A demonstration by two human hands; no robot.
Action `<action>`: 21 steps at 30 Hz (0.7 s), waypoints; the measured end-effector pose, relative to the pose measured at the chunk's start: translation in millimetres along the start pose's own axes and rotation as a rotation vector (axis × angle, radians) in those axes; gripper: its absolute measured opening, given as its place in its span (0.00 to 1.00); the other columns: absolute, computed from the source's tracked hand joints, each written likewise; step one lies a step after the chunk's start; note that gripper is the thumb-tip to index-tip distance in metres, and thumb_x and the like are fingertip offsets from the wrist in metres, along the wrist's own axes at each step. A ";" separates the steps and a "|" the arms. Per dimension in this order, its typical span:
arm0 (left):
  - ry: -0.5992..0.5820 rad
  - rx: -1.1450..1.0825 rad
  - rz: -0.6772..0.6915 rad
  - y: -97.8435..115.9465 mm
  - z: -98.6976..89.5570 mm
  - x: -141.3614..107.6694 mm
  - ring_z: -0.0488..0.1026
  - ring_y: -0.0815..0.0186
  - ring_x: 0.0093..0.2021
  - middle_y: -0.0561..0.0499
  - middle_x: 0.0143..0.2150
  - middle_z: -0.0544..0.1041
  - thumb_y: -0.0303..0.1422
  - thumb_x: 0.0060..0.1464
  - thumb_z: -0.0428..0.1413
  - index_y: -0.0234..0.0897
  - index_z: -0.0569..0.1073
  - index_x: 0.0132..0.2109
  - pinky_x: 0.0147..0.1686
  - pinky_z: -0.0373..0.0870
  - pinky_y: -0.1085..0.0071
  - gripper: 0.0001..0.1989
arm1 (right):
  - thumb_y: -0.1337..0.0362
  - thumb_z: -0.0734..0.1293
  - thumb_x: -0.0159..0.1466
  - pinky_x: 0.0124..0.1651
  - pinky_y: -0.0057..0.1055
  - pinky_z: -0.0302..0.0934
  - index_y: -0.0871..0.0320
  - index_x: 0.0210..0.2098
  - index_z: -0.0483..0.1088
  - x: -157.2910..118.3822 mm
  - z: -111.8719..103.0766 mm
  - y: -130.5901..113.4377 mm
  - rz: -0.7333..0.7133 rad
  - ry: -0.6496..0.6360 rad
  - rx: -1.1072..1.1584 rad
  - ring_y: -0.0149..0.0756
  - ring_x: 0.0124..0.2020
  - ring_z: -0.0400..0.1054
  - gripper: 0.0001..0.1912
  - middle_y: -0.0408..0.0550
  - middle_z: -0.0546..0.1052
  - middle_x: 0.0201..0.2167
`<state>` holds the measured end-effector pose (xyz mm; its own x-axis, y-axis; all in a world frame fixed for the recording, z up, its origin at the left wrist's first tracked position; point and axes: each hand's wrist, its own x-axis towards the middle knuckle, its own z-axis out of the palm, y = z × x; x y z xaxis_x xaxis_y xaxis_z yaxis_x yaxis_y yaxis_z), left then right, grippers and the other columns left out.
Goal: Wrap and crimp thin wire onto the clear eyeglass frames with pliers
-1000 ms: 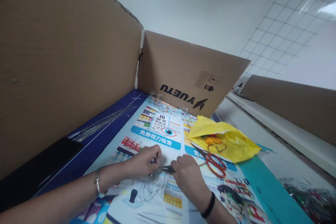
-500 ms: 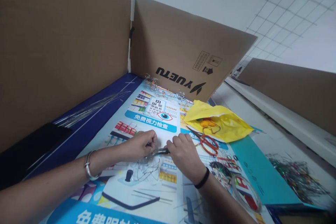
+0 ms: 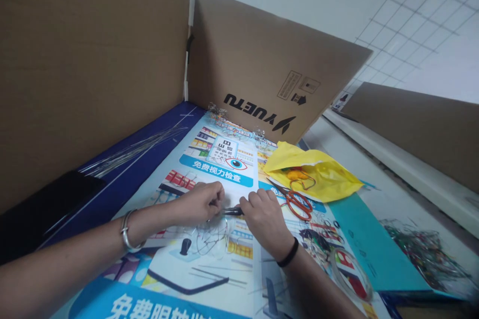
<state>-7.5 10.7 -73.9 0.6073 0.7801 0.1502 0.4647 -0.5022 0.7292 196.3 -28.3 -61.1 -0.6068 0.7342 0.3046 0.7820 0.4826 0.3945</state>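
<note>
- Head cam: the left hand (image 3: 202, 204) is left of the bag (image 3: 333, 179) and a bit nearer the camera. Fingers are curled in, thumb against them like a pinch, right at the tip of the pliers, but whatever's between them is too small to make out.
- Right hand (image 3: 265, 219) is closed around the handles of the pliers (image 3: 234, 211), also left of the bag and nearer the camera. The pliers' nose points at the left hand; can't tell if the jaws are shut.
- Thin wire (image 3: 211, 238) sits in loose loops below the two hands, on the poster (image 3: 239, 192), left of the bag and nearer the camera.
- Scissors (image 3: 300, 205) with red-orange handles lie at the bag's near left edge, blades pointing away to the left.
- The bag itself is yellow and open, with some orange stuff (image 3: 297, 175) showing at its mouth.
- Tape roll (image 3: 352, 275), or something round like one, is on the near side of the bag.
- Messy wire pile (image 3: 426, 254) off to the right of the bag and nearer, past the teal sheet (image 3: 379, 249).
- Long straight wires (image 3: 136, 152) are bunched well left of the bag, and the box panel (image 3: 269, 65) with YUETU on it stands behind the bag.
</note>
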 end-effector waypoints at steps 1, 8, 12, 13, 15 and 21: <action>-0.008 -0.003 0.002 0.1 -0.7 0.1 0.67 0.68 0.28 0.55 0.27 0.72 0.22 0.43 0.49 0.37 0.63 0.33 0.28 0.57 0.75 0.09 | 0.69 0.61 0.61 0.35 0.37 0.43 0.58 0.31 0.67 -0.4 1.0 0.5 0.002 0.016 -0.004 0.38 0.32 0.53 0.04 0.46 0.65 0.26; -0.043 -0.010 -0.027 3.0 -2.9 0.6 0.67 0.68 0.29 0.55 0.27 0.72 0.22 0.44 0.49 0.37 0.63 0.34 0.29 0.58 0.75 0.08 | 0.69 0.60 0.62 0.34 0.37 0.42 0.57 0.31 0.67 -2.1 2.2 -0.5 -0.035 0.087 0.001 0.37 0.30 0.53 0.05 0.45 0.64 0.25; -0.038 0.021 -0.021 2.6 -2.4 0.4 0.66 0.68 0.29 0.55 0.27 0.72 0.23 0.44 0.49 0.37 0.63 0.33 0.29 0.57 0.75 0.07 | 0.67 0.59 0.64 0.35 0.36 0.43 0.57 0.31 0.66 -3.3 3.7 -2.0 -0.019 0.091 0.018 0.37 0.31 0.54 0.06 0.44 0.65 0.24; -0.039 0.017 -0.017 2.0 -2.3 0.3 0.66 0.68 0.29 0.55 0.27 0.71 0.23 0.45 0.49 0.37 0.63 0.34 0.29 0.57 0.75 0.07 | 0.67 0.59 0.64 0.35 0.36 0.43 0.57 0.31 0.66 -3.4 4.0 -1.8 -0.016 0.087 0.025 0.37 0.31 0.54 0.07 0.45 0.65 0.25; -0.036 0.001 -0.020 0.8 -2.4 0.2 0.66 0.68 0.29 0.56 0.27 0.71 0.22 0.45 0.49 0.37 0.63 0.34 0.29 0.57 0.75 0.08 | 0.66 0.59 0.64 0.35 0.36 0.43 0.57 0.30 0.66 -3.0 4.1 -0.4 -0.022 0.071 0.042 0.37 0.31 0.54 0.07 0.45 0.65 0.25; -0.018 -0.021 -0.016 -1.0 -3.4 0.3 0.66 0.69 0.29 0.56 0.27 0.70 0.22 0.45 0.48 0.37 0.62 0.34 0.28 0.57 0.76 0.08 | 0.65 0.65 0.58 0.35 0.36 0.43 0.57 0.28 0.66 -0.8 1.4 5.2 0.048 0.012 0.045 0.38 0.32 0.54 0.03 0.46 0.66 0.25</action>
<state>-9.9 12.7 -72.3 0.6114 0.7810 0.1272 0.4604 -0.4818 0.7456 201.1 -25.7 -60.5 -0.5695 0.7515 0.3330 0.8160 0.4679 0.3395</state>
